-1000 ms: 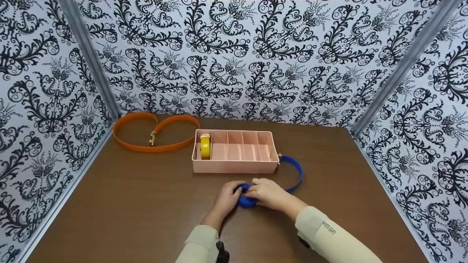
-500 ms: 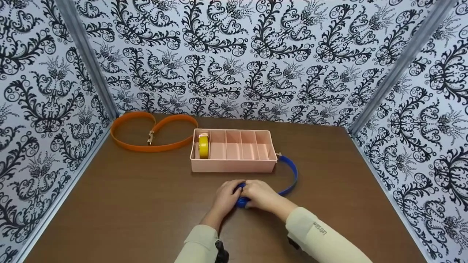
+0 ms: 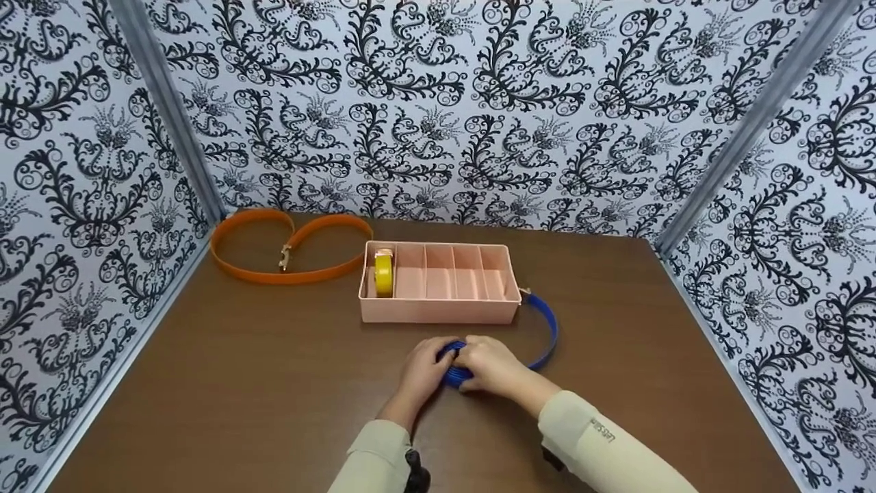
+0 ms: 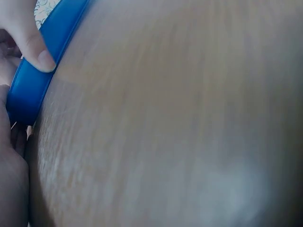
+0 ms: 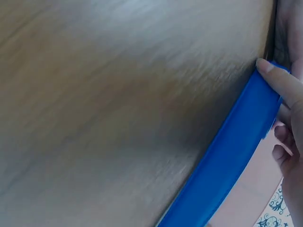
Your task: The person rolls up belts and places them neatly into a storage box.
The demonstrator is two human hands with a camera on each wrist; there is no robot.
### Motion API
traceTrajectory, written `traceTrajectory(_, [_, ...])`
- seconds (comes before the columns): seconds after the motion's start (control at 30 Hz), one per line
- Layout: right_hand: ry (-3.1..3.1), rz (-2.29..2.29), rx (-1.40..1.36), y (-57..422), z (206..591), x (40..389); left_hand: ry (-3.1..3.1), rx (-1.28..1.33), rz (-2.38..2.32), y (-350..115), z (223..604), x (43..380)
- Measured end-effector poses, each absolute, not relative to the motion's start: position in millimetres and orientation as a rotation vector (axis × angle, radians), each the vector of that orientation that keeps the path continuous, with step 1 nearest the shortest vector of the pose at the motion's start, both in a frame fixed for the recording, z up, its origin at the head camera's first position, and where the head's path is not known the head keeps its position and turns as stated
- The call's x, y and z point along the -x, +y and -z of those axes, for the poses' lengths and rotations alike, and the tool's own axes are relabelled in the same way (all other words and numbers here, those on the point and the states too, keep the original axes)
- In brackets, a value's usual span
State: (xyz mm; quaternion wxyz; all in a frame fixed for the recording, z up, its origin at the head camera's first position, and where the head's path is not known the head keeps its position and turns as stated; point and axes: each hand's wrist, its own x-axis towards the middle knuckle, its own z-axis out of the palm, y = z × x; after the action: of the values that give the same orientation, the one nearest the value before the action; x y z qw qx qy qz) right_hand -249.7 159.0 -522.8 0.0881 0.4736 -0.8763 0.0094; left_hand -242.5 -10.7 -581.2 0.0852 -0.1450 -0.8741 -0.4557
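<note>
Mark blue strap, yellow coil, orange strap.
Blue strap (image 5: 229, 151), right wrist view: broad flat face.
Yellow coil (image 3: 384, 275), head view: middle of its outer band.
Orange strap (image 3: 291, 278), head view: its near stretch.

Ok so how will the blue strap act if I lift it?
The blue strap will probably uncoil if lifted loosely, since it's wound in rings with an unwound tail curving toward the box. It looks bendy but not limp: the tail seems to stand on edge in a smooth arc. The metal clasp at its far end may swing or drag.
</note>
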Motion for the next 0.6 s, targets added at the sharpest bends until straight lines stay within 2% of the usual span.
traceTrajectory(0.3, [-2.658, 0.059, -1.611, 179, 506, 251, -2.612, 0.466, 1.339, -11, 578, 241])
traceTrajectory(0.6, [-2.589, 0.059, -1.591, 175, 509, 252, -2.603, 0.492, 1.338, -14, 580, 240])
